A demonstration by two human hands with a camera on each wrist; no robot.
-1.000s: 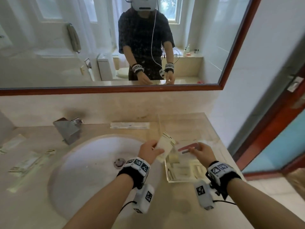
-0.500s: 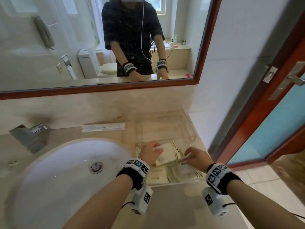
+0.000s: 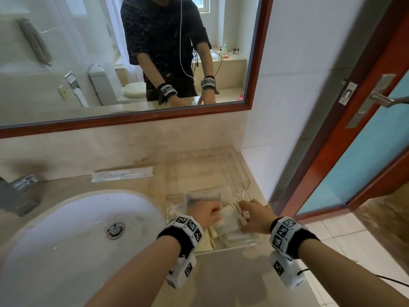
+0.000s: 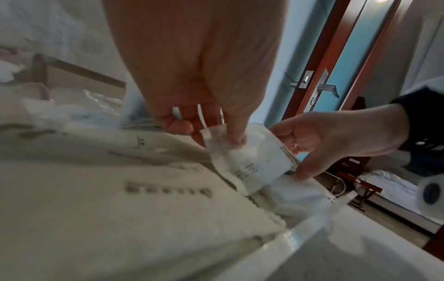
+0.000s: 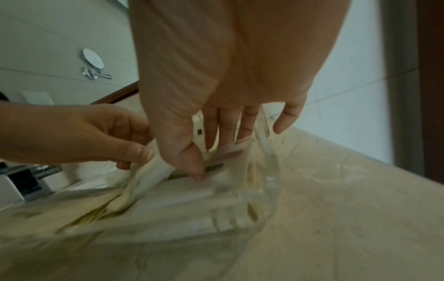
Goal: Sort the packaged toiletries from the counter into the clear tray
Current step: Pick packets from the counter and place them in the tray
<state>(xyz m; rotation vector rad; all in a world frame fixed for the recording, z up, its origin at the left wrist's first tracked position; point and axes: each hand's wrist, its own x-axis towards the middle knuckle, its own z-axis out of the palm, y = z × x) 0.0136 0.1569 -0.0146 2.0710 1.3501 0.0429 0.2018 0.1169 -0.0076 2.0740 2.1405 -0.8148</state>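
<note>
A clear tray [image 3: 241,173] stands on the counter right of the sink, and several cream packets [image 3: 212,240] lie in its near section. Both hands are down inside it. My left hand [image 3: 218,212] pinches one edge of a white packet [image 3: 230,220] between thumb and fingers, plain in the left wrist view [image 4: 216,136]. My right hand [image 3: 243,209] curls its thumb and fingers round the packet's striped end [image 4: 286,154]. In the right wrist view a clear wrapper with pink marks [image 5: 230,150] lies against that hand's fingers [image 5: 223,131]. The tray's wall [image 5: 269,190] curves round them.
A long wrapped toothbrush packet [image 3: 121,173] lies on the counter behind the white sink [image 3: 66,229]. The tap [image 3: 17,191] is at far left. A mirror [image 3: 132,63] hangs above, and a red-framed door [image 3: 365,129] with a lever handle stands close on the right.
Both hands have come down from above the sink's edge into the tray, bringing the white packet with them. The head has turned right, toward the tray and door.
</note>
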